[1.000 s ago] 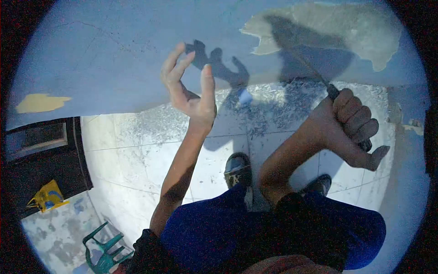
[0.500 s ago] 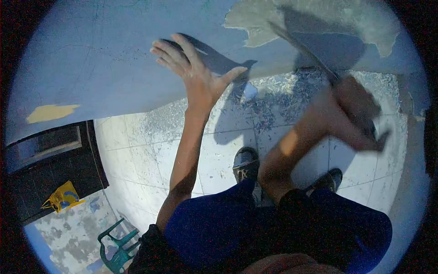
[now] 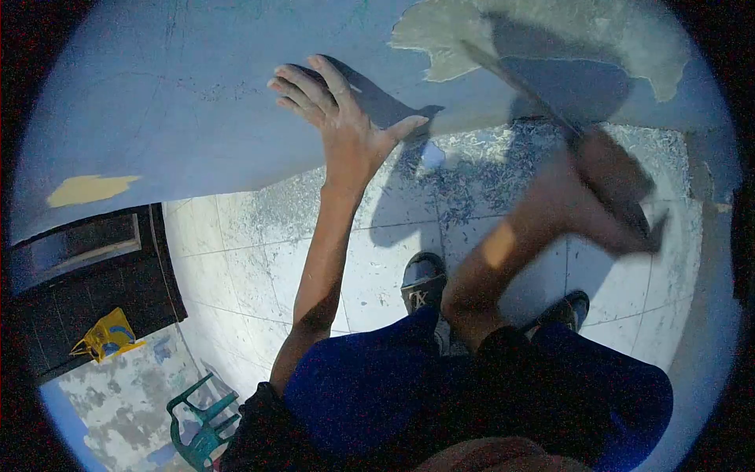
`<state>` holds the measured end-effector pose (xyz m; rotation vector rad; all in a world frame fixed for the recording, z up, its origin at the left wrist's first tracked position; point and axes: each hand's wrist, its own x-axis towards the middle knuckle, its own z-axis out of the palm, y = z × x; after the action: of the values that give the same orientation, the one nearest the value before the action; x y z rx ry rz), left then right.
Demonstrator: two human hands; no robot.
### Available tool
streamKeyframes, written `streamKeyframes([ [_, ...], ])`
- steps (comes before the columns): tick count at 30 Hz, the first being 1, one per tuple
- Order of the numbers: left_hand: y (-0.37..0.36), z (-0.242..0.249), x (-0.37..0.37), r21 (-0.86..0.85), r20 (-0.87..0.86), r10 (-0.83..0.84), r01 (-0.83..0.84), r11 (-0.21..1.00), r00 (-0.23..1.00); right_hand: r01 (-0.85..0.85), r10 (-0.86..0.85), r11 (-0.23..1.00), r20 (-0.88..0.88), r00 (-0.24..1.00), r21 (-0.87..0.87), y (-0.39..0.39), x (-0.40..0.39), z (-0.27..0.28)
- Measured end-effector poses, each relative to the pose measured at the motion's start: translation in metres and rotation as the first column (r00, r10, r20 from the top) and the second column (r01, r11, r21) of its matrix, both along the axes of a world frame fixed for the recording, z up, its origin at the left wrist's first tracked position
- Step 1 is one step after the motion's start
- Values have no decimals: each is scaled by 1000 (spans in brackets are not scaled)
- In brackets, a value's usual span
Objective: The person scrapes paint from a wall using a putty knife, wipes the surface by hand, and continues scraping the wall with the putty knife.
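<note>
A blue wall point(image 3: 212, 102) fills the top of the view, with a large bare patch point(image 3: 440, 43) where the paint is off, at the upper right. My left hand point(image 3: 342, 118) lies against the wall with fingers spread and whitish dust on them; it holds nothing. My right hand point(image 3: 598, 197), blurred by motion, is wrapped round the handle of a long thin-bladed tool point(image 3: 523, 85). The blade points up and left, its tip over the bare patch. Whether the tip touches the wall is too blurred to tell.
Paint flakes point(image 3: 472, 185) lie on the white tiled floor point(image 3: 236, 267) along the wall base. My shoes point(image 3: 423, 283) stand on the tiles. At the lower left are a green plastic chair point(image 3: 206, 413), a yellow bag point(image 3: 110, 334) and a dark door point(image 3: 86, 275).
My left hand appears slightly further right, its fingers still spread. The right hand keeps its grip on the tool and has shifted only slightly.
</note>
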<state>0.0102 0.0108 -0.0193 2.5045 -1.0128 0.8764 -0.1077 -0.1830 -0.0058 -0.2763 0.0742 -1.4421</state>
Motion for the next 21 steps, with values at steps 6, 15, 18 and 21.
streamKeyframes([
  [6,-3,2,4,-10,6,-8,8,1000,1000,-104,89,989,137,986,105,10,-19,41],
  [15,0,0,1,13,7,9,-9,1000,1000,398,-325,882,-288,901,251,16,20,38],
  [18,-6,1,2,25,23,42,-43,999,999,-159,181,979,198,963,-125,7,5,26],
  [21,-3,0,3,17,13,24,-25,1000,1000,150,-162,946,20,987,287,10,11,51],
])
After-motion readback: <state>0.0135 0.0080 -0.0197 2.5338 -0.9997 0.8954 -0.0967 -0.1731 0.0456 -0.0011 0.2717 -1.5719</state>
